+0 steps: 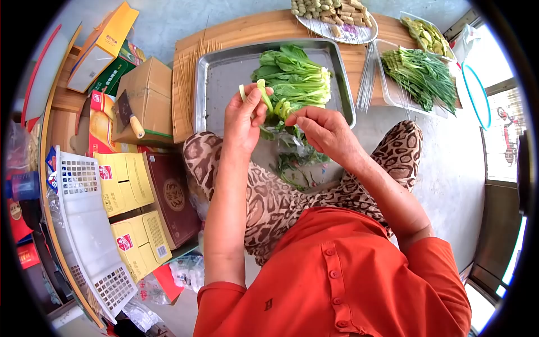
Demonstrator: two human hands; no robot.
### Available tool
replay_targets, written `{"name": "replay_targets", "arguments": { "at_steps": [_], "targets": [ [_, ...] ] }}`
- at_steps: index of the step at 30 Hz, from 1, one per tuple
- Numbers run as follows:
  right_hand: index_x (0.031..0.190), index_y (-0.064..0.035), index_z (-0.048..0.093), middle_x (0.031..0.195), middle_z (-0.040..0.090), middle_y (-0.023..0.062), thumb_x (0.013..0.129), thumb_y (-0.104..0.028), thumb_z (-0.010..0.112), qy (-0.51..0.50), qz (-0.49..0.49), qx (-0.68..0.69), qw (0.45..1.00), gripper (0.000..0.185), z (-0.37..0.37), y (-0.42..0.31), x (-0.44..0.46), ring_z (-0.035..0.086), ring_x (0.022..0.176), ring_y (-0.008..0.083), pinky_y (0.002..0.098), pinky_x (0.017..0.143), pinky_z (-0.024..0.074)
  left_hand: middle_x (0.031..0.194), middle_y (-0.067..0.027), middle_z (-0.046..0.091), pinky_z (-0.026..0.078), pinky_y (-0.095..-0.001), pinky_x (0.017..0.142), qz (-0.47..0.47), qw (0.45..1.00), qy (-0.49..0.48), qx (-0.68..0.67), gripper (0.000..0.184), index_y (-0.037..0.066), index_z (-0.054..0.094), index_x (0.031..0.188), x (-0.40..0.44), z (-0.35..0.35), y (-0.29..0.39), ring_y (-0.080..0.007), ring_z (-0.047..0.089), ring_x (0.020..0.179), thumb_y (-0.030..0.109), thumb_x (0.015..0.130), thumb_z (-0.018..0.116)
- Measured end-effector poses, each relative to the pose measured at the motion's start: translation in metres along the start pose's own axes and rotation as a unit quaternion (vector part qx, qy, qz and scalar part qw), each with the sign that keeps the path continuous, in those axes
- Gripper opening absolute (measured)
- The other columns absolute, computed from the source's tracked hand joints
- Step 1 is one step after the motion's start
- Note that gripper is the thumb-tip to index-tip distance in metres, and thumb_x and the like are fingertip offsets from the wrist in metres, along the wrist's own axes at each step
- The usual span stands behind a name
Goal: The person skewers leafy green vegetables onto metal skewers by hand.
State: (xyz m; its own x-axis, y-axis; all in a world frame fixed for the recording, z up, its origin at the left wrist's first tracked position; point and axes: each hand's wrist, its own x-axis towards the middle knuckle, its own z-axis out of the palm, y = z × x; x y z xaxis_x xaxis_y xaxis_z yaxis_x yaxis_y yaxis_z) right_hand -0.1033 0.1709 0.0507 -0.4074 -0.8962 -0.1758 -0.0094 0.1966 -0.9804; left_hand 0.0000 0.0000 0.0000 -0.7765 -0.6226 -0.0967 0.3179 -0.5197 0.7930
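Note:
My left hand [242, 119] is closed around a leafy green stalk [263, 92], its pale base sticking up past the thumb and its leaves bending down to the right. With thumb and forefinger pinched, my right hand [325, 132] meets the leafy end of the greens; exactly what lies between the fingertips is partly hidden. Both hands are over the near edge of a metal tray [224, 73]. In that tray lies a pile of leafy greens [295, 76], pale stems toward the right. Below the hands, between the knees, a clear plastic bag [297, 150] shows with loose green scraps [300, 168].
The wooden table [247, 31] also bears bamboo skewers [182, 78], metal skewers [368, 76], a plate [359, 36] of skewered food and a tub of chives [421, 76]. At left are cardboard boxes [146, 95], a knife [132, 119] and a white plastic basket [90, 224].

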Motion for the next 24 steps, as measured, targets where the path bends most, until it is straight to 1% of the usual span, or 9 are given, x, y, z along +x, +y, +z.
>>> {"name": "replay_targets", "arguments": {
  "at_steps": [5,15,18,20,21,23,24],
  "targets": [
    [0.099,-0.0019,0.065,0.061,0.045,-0.0052,0.094,-0.016,0.050,0.008,-0.017,0.000,1.000,0.021,-0.001,0.000,0.005,0.041,0.056,0.0041,0.0225,0.050,0.0349,0.094,-0.0059,0.064,0.030,-0.0149,0.044,0.007,1.000,0.000,0.007,0.021,0.004,0.060,0.104,0.004,0.003,0.002,-0.0033,0.045,0.060,0.019,0.090,0.064],
    [0.097,-0.0011,0.065,0.060,0.047,-0.0041,0.093,-0.015,0.050,0.007,-0.006,0.003,1.000,0.021,0.002,-0.003,0.003,0.041,0.055,0.0036,0.0224,0.049,0.0346,0.091,-0.0043,0.064,0.031,-0.0147,0.044,-0.003,1.000,0.000,0.023,0.019,0.004,0.061,0.102,0.000,0.002,0.003,-0.0026,0.045,0.059,0.018,0.089,0.065],
    [0.095,-0.0008,0.065,0.059,0.046,-0.0043,0.093,-0.014,0.050,0.007,-0.018,0.007,1.000,0.021,0.002,-0.002,0.005,0.040,0.053,0.0039,0.0229,0.047,0.0337,0.087,-0.0022,0.064,0.029,-0.0155,0.044,-0.004,0.999,0.006,0.042,0.018,0.004,0.061,0.100,0.000,0.003,0.002,-0.0026,0.044,0.058,0.016,0.088,0.065],
    [0.095,-0.0007,0.065,0.059,0.046,-0.0043,0.093,-0.015,0.050,0.012,-0.017,0.016,1.000,0.021,0.003,-0.001,0.010,0.040,0.052,0.0038,0.0228,0.047,0.0332,0.081,0.0007,0.061,0.027,-0.0167,0.045,-0.018,0.997,-0.047,0.059,0.018,0.004,0.062,0.100,0.000,-0.002,-0.002,-0.0030,0.042,0.056,0.016,0.088,0.066],
    [0.094,-0.0007,0.065,0.059,0.046,-0.0043,0.093,-0.015,0.050,0.016,-0.018,0.024,0.999,0.021,0.003,-0.001,0.013,0.040,0.052,0.0037,0.0226,0.047,0.0326,0.081,0.0007,0.061,0.027,-0.0167,0.045,-0.021,0.997,-0.047,0.059,0.018,0.004,0.062,0.100,-0.001,-0.001,-0.004,-0.0030,0.042,0.056,0.016,0.088,0.066],
    [0.094,-0.0009,0.065,0.059,0.046,-0.0047,0.093,-0.015,0.050,0.022,-0.013,0.023,0.999,0.020,0.000,0.003,0.017,0.039,0.052,0.0035,0.0224,0.046,0.0313,0.075,0.0039,0.058,0.027,-0.0179,0.046,-0.026,0.996,-0.042,0.077,0.018,0.004,0.062,0.101,-0.001,0.003,-0.008,-0.0034,0.040,0.055,0.015,0.087,0.068],
    [0.095,-0.0011,0.065,0.059,0.045,-0.0050,0.093,-0.015,0.050,0.024,-0.012,0.026,0.999,0.020,-0.002,0.005,0.019,0.038,0.051,0.0035,0.0224,0.046,0.0308,0.079,0.0012,0.057,0.027,-0.0188,0.047,-0.014,0.992,-0.047,0.116,0.023,0.002,0.062,0.102,-0.001,0.004,-0.005,-0.0042,0.040,0.056,0.022,0.092,0.061]
  ]
}}
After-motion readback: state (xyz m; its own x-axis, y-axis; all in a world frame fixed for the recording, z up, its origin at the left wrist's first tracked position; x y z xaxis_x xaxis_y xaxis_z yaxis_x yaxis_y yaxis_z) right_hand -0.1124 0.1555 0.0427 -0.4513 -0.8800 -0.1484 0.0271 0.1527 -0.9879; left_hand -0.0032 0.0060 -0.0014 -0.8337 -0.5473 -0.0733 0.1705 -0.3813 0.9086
